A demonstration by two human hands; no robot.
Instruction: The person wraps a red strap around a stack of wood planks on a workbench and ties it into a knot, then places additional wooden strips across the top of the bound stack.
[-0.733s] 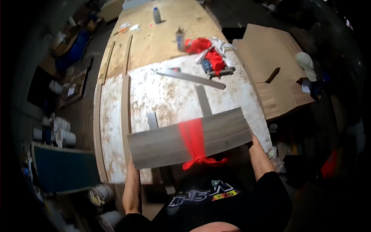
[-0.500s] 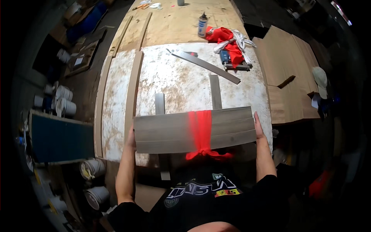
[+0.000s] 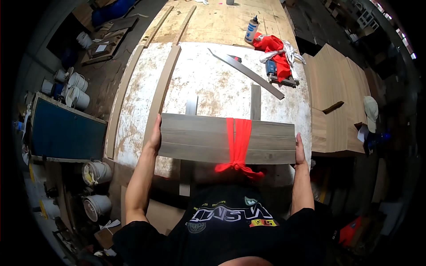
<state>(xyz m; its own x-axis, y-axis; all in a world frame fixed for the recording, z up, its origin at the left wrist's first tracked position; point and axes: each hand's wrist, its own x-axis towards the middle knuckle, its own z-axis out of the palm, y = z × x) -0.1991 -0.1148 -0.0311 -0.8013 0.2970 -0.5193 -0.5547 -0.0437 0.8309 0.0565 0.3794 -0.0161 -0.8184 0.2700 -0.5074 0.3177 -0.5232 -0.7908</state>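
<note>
A bundle of grey-brown wooden boards spans the space in front of my chest. Around it, right of its middle, runs a red cloth strip, knotted at the near side with loose ends. My left hand presses on the left end and my right hand on the right end, so the boards are held between both palms. Fingers wrap partly behind the ends, out of sight. Below and beyond the bundle, two narrow grey strips, a left one and a right one, lie crosswise on the white worktable.
A flat metal strip lies slantwise farther back. Behind it are a glue bottle, a red cloth and a blue nail gun. Long wooden battens line the left side. Brown panels stand right; buckets sit left.
The bundle has tilted: its left end is now farther away and its right end nearer me. Both hands stay on the ends. The whole view has shifted a little.
</note>
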